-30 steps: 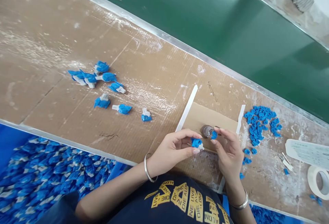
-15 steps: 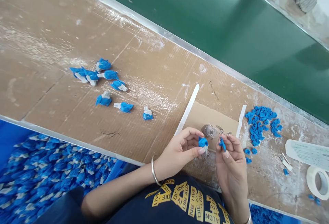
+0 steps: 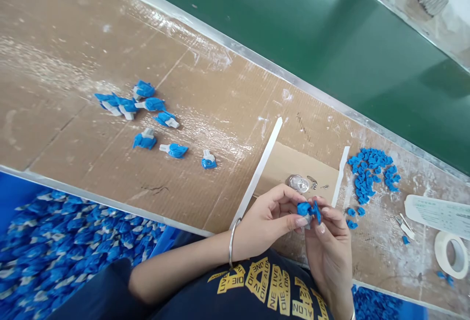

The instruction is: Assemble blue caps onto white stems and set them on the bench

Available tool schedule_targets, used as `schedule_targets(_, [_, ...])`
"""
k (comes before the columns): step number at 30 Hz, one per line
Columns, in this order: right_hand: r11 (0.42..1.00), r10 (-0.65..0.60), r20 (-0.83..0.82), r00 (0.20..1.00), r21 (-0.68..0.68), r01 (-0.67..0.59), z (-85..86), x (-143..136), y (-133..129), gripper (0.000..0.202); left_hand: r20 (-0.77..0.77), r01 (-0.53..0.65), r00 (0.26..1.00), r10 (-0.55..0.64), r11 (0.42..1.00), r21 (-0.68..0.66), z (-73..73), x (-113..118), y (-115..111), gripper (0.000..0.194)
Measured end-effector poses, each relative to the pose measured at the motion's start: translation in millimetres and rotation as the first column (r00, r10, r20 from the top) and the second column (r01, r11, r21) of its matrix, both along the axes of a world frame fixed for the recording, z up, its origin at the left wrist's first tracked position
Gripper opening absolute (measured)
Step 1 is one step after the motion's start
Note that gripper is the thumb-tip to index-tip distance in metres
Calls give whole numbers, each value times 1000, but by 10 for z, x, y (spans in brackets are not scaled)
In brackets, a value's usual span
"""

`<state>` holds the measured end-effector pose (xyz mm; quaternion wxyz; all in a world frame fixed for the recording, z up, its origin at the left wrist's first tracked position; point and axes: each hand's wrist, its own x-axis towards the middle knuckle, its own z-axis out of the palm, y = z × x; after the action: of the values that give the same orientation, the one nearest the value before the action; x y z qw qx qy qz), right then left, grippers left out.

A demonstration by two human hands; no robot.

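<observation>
Between thumb and fingers, my left hand [image 3: 273, 219] pinches a blue-and-grey plastic piece [image 3: 303, 209]. A small flat blue piece [image 3: 316, 212] is pinched in my right hand [image 3: 328, 241], right up against the left hand's piece; whether they are joined I cannot tell. Just beyond my fingers, a small clear round container [image 3: 298, 183] stands on a cardboard sheet [image 3: 290, 158]. To the right lies a heap of small blue pieces [image 3: 365, 173]. Several blue-and-grey assembled pieces [image 3: 176, 150] are scattered on the table at the left.
White strips [image 3: 262, 163] flank the cardboard. At the right are a roll of tape [image 3: 440, 256], a pale printed packet [image 3: 436, 215] and a small white-handled tool [image 3: 407, 229]. A blue-lined bin of blue-and-grey pieces [image 3: 73, 241] sits below the front edge. A green surface [image 3: 293, 26] runs behind the table.
My left hand has moved right, bringing its blue-and-grey piece against the small blue piece in my right hand. The gap between the hands has closed. The view has shifted slightly.
</observation>
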<state>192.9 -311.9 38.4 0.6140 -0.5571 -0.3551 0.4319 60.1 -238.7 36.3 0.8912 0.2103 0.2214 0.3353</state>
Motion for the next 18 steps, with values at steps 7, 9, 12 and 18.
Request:
schedule_targets(7, [986,19,664,747,113,-126,-3,89,-26,35,-64,-28,998,26,999,-29,22,-15,36,32])
schedule_targets(9, [972,43,803,594,104,-211,33,114,-50,42,-93,-44,995,44,999,-6,34,-29,51,31])
schedule_targets(12, [955,103,847,522,63,-291,82,130,-89,44,-134,-37,990,42,999,34,31,-50,55,30])
schedule_targets(18, [956,184,759,625,11,-294,80,279,-200,38,-60,71,996,-71,997,-8,-37,-35,22,29])
